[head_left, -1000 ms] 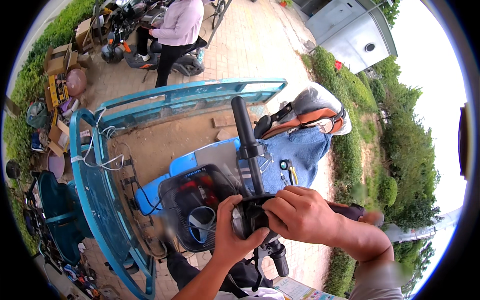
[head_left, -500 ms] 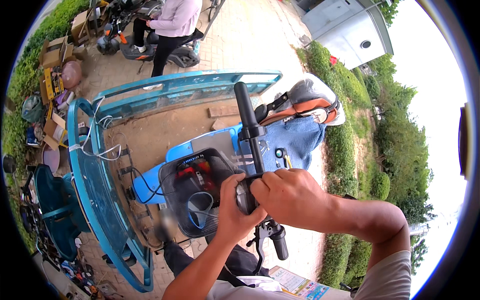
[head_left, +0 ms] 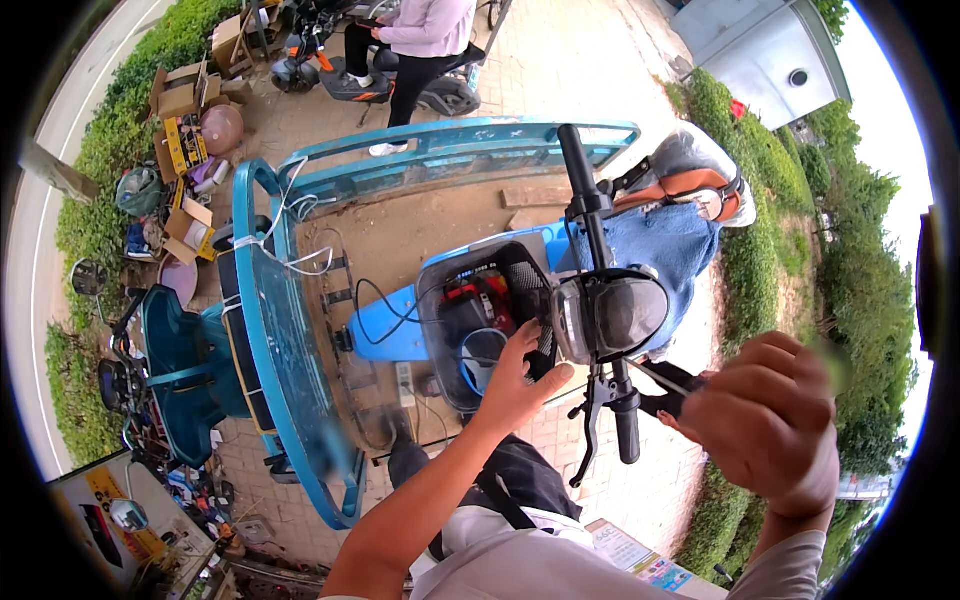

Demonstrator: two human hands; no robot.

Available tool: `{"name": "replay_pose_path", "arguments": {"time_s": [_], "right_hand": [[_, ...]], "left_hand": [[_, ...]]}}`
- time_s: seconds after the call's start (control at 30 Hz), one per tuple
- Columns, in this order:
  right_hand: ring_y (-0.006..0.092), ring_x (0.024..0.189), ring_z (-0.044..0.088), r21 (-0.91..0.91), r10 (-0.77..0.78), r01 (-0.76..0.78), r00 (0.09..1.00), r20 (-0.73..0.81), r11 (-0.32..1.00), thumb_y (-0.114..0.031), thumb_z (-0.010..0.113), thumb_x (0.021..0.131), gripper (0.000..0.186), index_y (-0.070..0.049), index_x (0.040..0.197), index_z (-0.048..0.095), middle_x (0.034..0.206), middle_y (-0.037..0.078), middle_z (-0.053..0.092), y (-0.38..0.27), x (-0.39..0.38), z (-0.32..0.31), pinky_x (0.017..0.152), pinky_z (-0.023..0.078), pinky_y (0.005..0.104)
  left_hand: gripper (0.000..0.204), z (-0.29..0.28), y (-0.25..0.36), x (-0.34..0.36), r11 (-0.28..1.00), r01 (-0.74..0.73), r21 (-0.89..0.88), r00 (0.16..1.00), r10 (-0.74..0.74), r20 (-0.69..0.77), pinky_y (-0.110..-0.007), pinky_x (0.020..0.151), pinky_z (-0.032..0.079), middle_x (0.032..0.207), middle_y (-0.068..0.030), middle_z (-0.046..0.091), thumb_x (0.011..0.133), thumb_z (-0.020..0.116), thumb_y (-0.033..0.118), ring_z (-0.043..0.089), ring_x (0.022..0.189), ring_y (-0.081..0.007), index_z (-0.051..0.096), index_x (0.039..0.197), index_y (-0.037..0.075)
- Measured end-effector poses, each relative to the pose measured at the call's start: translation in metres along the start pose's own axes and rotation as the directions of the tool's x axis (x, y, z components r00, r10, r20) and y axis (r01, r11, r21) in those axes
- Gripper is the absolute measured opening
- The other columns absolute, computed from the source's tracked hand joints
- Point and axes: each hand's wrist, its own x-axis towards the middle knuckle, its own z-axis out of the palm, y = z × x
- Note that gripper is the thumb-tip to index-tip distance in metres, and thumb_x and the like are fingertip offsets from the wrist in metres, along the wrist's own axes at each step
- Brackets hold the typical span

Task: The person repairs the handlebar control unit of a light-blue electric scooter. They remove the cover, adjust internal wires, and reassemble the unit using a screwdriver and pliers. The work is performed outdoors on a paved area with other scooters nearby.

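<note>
A handlebar [head_left: 595, 240] stands in front of me. At its middle is a rounded headlight [head_left: 628, 312] with a clear lens. My left hand [head_left: 520, 375] is just left of the headlight, over the edge of a black basket [head_left: 455, 400]; its thumb and fingers are apart, and nothing shows between them. Out to the right, my right hand [head_left: 768, 415] is raised and curled closed, smeared by motion. A thin rod [head_left: 665, 378] runs from it toward the headlight; its kind is unclear. Below the headlight are a brake lever [head_left: 592, 440] and a black grip [head_left: 627, 430].
The basket holds red and black items and a blue-rimmed piece. A blue flatbed cart [head_left: 290, 400] surrounds the blue scooter body [head_left: 385, 325]. Denim cloth [head_left: 675, 250] covers the seat. A person [head_left: 425, 40] is by a scooter at the back. Boxes [head_left: 185, 95] lie left; hedges [head_left: 750, 190] stand right.
My right hand has left the middle of the handlebar and moved right, with the thin rod now showing. My left hand has opened beside the headlight, which is now uncovered. The whole view has shifted.
</note>
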Motion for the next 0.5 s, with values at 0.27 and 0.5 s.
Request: {"name": "replay_pose_path", "arguments": {"time_s": [0.27, 0.5], "right_hand": [[0.0211, 0.06, 0.058, -0.047, -0.199, 0.201, 0.978, 0.058, 0.978, -0.013, 0.063, 0.082, 0.011, -0.003, 0.084, 0.059, 0.072, 0.009, 0.059, -0.067, -0.038, -0.043, 0.057, 0.055, 0.0413], [0.0213, 0.059, 0.058, 0.124, 0.087, -0.063, 0.977, -0.197, 0.99, -0.011, 0.066, 0.077, 0.013, -0.004, 0.082, 0.057, 0.07, 0.008, 0.06, -0.019, -0.085, -0.011, 0.059, 0.053, 0.0413]], "left_hand": [[0.032, -0.066, -0.11, -0.03, 0.705, 0.181, 0.685, 0.966, 0.003, -0.258, -0.045, 0.076, 0.054, 0.088, -0.0205, 0.07, 0.088, 0.065, 0.029, 0.068, 0.083, -0.0376, 0.069, 0.1, 0.0], [0.038, -0.087, -0.14, 0.02, 0.451, 0.486, 0.748, 0.874, -0.259, -0.412, -0.043, 0.067, 0.056, 0.069, -0.0213, 0.068, 0.086, 0.066, 0.028, 0.07, 0.064, -0.0337, 0.065, 0.077, -0.009]]}}
